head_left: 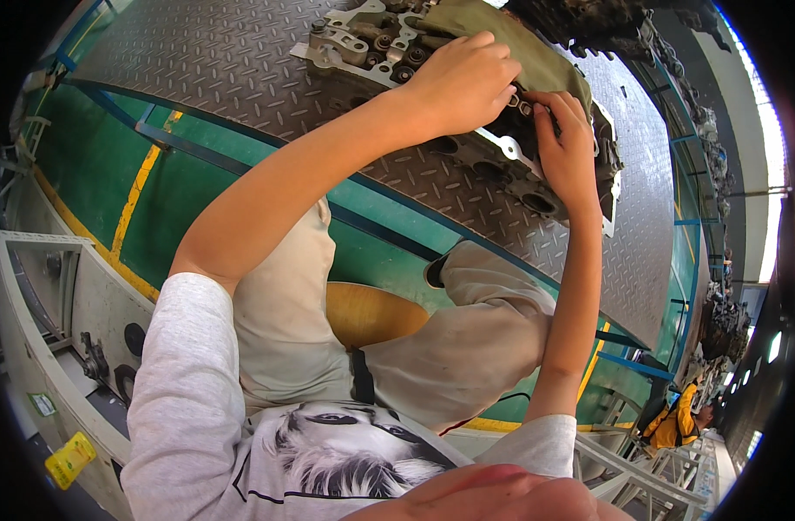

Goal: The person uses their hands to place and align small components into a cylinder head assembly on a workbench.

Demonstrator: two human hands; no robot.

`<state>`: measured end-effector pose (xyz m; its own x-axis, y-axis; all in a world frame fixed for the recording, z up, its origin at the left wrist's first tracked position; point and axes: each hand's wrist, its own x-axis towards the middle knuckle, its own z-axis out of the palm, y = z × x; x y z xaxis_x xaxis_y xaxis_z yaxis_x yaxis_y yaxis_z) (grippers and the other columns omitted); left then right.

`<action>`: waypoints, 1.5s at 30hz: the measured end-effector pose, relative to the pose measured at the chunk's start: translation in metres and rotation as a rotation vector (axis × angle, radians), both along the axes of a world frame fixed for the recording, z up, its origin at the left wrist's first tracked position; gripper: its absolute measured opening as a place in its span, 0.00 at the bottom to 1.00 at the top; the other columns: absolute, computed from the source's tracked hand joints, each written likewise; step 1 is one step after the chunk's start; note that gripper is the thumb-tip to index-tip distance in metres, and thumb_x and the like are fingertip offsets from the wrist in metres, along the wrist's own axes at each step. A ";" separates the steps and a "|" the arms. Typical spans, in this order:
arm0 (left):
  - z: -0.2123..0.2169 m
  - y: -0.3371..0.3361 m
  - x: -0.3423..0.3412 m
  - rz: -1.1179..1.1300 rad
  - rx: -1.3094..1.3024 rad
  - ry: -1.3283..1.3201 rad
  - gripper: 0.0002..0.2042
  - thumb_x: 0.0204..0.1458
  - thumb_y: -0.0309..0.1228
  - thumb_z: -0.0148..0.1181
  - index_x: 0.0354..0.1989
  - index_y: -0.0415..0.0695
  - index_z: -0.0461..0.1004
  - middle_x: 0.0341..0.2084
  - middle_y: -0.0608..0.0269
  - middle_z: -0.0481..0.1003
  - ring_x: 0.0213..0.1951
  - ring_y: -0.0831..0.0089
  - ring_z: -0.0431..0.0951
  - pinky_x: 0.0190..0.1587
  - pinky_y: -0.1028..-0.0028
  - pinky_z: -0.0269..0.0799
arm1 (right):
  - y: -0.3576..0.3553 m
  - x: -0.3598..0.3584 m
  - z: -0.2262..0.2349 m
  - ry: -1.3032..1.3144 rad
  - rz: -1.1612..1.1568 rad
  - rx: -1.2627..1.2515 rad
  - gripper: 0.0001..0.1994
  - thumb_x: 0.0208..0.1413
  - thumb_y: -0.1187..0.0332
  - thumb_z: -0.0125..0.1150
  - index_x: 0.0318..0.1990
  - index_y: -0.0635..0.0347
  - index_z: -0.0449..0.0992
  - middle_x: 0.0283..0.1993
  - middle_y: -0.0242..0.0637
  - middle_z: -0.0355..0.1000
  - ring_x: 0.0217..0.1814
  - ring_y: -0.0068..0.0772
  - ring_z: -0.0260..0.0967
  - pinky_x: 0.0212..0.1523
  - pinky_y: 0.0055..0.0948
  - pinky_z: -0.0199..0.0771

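Grey checker-plate steel forms the tabletop (241, 61) I look down on from the head camera, with green floor and a yellow line beneath its blue frame. On it lies a metal engine cylinder head (502, 161), its far end cut off by the picture's top edge and its middle covered by an olive-green cloth (493, 26). My left hand (463, 82) rests curled on the cloth and the casting's edge; whether the fingers pinch anything I cannot tell. My right hand (567, 152) has its fingertips pressed onto small parts on the casting's top, beside the left hand; what they hold is hidden. A wooden stool seat (371, 313) shows between my knees. Far right, a person in yellow (675, 425) is small and blurred.
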<state>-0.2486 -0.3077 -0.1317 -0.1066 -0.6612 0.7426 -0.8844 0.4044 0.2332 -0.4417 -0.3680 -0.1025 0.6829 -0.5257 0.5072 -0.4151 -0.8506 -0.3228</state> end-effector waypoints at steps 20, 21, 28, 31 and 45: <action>-0.003 -0.002 0.001 -0.019 0.030 -0.022 0.10 0.56 0.33 0.61 0.40 0.39 0.79 0.36 0.59 0.77 0.46 0.59 0.74 0.51 0.63 0.72 | 0.001 0.002 0.000 -0.007 0.051 0.011 0.08 0.61 0.72 0.58 0.45 0.64 0.78 0.40 0.44 0.73 0.45 0.47 0.70 0.48 0.37 0.69; -0.002 -0.001 0.000 -0.026 0.033 -0.025 0.10 0.56 0.33 0.61 0.40 0.40 0.79 0.36 0.59 0.77 0.46 0.59 0.74 0.51 0.63 0.72 | 0.002 0.001 0.001 -0.001 0.049 0.013 0.08 0.61 0.72 0.58 0.44 0.64 0.78 0.40 0.43 0.73 0.45 0.47 0.70 0.48 0.37 0.69; -0.004 -0.002 0.000 -0.022 0.046 -0.042 0.09 0.55 0.32 0.61 0.40 0.40 0.79 0.36 0.60 0.77 0.46 0.60 0.74 0.51 0.63 0.72 | -0.001 0.001 0.000 0.002 0.076 0.027 0.08 0.62 0.73 0.57 0.45 0.64 0.78 0.41 0.44 0.73 0.46 0.47 0.69 0.49 0.36 0.68; -0.004 -0.002 0.000 -0.007 0.042 -0.038 0.09 0.56 0.32 0.61 0.40 0.40 0.79 0.36 0.60 0.77 0.46 0.60 0.74 0.51 0.63 0.72 | -0.003 0.000 -0.001 -0.015 0.089 0.029 0.08 0.62 0.74 0.55 0.45 0.64 0.78 0.41 0.43 0.73 0.46 0.47 0.69 0.49 0.36 0.68; 0.002 0.002 -0.001 -0.041 0.089 -0.002 0.11 0.53 0.33 0.63 0.40 0.39 0.79 0.37 0.59 0.77 0.46 0.60 0.74 0.50 0.63 0.73 | 0.000 0.001 0.000 -0.001 0.066 0.027 0.09 0.61 0.74 0.56 0.46 0.64 0.79 0.41 0.43 0.73 0.46 0.46 0.69 0.50 0.36 0.69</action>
<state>-0.2495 -0.3053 -0.1299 -0.1363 -0.7195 0.6810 -0.8679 0.4182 0.2681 -0.4411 -0.3680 -0.1024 0.7160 -0.4926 0.4946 -0.3575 -0.8673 -0.3463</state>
